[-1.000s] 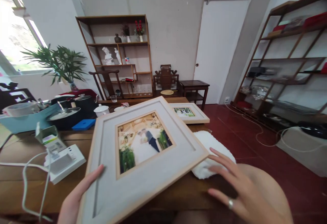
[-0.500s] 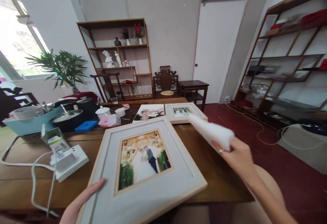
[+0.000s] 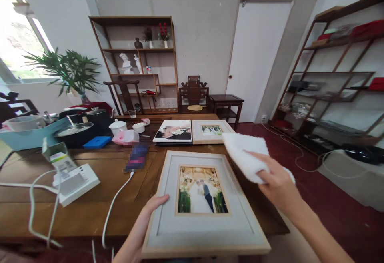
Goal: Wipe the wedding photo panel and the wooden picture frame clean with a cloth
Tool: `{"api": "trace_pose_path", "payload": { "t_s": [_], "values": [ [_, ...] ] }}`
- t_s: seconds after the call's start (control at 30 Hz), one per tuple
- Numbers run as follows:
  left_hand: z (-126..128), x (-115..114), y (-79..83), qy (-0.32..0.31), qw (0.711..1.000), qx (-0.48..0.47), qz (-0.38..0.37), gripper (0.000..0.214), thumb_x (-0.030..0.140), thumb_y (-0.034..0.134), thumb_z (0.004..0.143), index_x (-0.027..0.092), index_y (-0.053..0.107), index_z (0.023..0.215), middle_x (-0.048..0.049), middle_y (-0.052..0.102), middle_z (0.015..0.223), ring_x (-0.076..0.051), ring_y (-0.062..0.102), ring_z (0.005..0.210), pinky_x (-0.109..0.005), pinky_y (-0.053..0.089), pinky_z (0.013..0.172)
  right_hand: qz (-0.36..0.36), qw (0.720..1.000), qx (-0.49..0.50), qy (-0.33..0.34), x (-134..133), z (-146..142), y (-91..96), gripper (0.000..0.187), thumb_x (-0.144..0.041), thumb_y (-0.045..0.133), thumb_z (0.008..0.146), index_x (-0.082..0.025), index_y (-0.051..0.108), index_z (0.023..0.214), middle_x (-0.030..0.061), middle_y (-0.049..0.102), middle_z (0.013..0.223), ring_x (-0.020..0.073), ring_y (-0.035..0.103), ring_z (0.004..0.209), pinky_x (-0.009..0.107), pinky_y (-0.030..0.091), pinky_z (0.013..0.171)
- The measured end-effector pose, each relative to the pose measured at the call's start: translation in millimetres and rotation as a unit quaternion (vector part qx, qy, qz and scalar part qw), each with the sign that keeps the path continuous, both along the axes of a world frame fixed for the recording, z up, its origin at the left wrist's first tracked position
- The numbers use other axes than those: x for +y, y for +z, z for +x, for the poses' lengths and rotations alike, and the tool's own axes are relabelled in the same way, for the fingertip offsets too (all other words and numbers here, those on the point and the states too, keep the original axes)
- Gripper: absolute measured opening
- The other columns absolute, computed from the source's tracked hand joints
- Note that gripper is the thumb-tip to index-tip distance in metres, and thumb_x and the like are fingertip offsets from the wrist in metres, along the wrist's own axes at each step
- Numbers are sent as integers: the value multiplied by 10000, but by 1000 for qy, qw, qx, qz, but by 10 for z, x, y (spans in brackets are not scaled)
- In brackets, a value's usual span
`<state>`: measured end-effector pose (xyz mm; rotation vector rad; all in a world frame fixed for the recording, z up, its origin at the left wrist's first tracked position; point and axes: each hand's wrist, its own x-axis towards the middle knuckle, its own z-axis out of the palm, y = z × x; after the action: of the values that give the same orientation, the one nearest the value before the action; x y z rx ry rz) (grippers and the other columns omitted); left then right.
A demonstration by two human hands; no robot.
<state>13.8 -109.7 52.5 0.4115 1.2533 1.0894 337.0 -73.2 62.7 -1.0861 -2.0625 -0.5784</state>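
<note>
A light wooden picture frame [image 3: 240, 237] with a wedding photo leans toward me over the table's front edge. My left hand [image 3: 147, 215] is closed on its left side, thumb on the front rim and the other fingers hidden behind. Off the frame's upper right, my right hand [image 3: 276, 179] grips a folded white cloth [image 3: 249, 151], held apart from the frame. A second framed photo [image 3: 196, 135] and a photo panel [image 3: 172, 132] lie side by side farther back on the table.
On the wooden table [image 3: 111, 199] to the left are a phone [image 3: 136, 157] on a white cable, a white box [image 3: 79, 185], a blue box [image 3: 96, 142], a lidded pan [image 3: 75, 133] and white cups. Shelves [image 3: 136, 17] stand by the walls.
The picture frame has shifted right and turned straighter, uncovering the phone. The white cloth, bunched before, now hangs more spread in my right hand.
</note>
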Motion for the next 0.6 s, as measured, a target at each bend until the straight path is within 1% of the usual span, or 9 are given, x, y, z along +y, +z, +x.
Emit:
{"api": "trace_pose_path", "payload": {
  "t_s": [0.07, 0.2, 0.27, 0.33, 0.37, 0.4, 0.47, 0.53, 0.6],
  "values": [
    [14, 35, -15, -10, 1000, -5, -5, 306, 166, 603, 715, 100, 618, 1013, -67, 726, 704, -219, 681, 526, -290, 537, 525, -41, 998, -45, 30, 2, -156, -107, 363, 51, 394, 600, -180, 619, 765, 118, 579, 1187, 276, 488, 1124, 431, 432, 876],
    [9, 104, -79, -51, 999, -2, 14, 381, 244, 613, 719, 106, 588, 1072, -77, 722, 708, -242, 683, 550, -305, 523, 510, -150, 987, -49, 27, 44, -399, -306, 460, 46, 392, 513, -166, 638, 839, 126, 553, 1211, 281, 453, 1163, 468, 388, 945],
    [-7, 166, -124, -68, 996, 38, 41, 409, 287, 622, 717, 120, 574, 1087, -73, 723, 736, -243, 687, 593, -305, 522, 528, -183, 982, -42, 18, 100, -466, -373, 447, 39, 397, 500, -144, 642, 826, 154, 504, 1270, 302, 383, 1232, 485, 343, 991],
    [-41, 255, -156, -85, 986, 116, 81, 422, 324, 620, 719, 120, 568, 1084, -80, 722, 800, -239, 690, 679, -303, 528, 587, -200, 979, -36, 4, 172, -507, -409, 413, 33, 403, 502, -132, 641, 796, 165, 453, 1328, 320, 306, 1285, 496, 313, 1013],
    [-66, 305, -161, -92, 976, 168, 106, 429, 333, 620, 715, 111, 567, 1079, -89, 718, 839, -239, 687, 734, -303, 530, 629, -206, 978, -32, -2, 209, -524, -418, 416, 30, 404, 506, -131, 643, 806, 159, 444, 1342, 320, 286, 1296, 497, 307, 1017],
    [-93, 356, -157, -95, 960, 228, 133, 443, 337, 622, 708, 101, 566, 1079, -101, 711, 880, -243, 680, 790, -309, 527, 679, -210, 977, -29, -6, 242, -541, -421, 426, 27, 406, 514, -133, 645, 828, 149, 445, 1347, 316, 279, 1301, 498, 304, 1019],
    [-146, 446, -138, -91, 910, 361, 179, 469, 334, 625, 689, 88, 569, 1084, -119, 695, 944, -260, 658, 877, -344, 507, 785, -214, 976, -24, -12, 292, -583, -419, 436, 18, 413, 538, -145, 647, 867, 125, 464, 1340, 306, 286, 1301, 506, 292, 1021],
    [-185, 498, -129, -82, 845, 486, 205, 451, 337, 600, 694, 86, 592, 1068, -134, 676, 991, -284, 637, 927, -399, 473, 864, -215, 976, -18, -21, 318, -635, -410, 430, 7, 425, 552, -151, 652, 882, 113, 479, 1330, 303, 293, 1299, 511, 275, 1026],
    [-202, 498, -165, -69, 784, 570, 237, 439, 331, 556, 711, 65, 606, 1056, -163, 643, 1052, -306, 607, 988, -440, 432, 926, -218, 976, -14, -27, 326, -685, -399, 427, 0, 436, 552, -151, 659, 884, 107, 486, 1326, 302, 307, 1292, 505, 258, 1033]
  ]
}}
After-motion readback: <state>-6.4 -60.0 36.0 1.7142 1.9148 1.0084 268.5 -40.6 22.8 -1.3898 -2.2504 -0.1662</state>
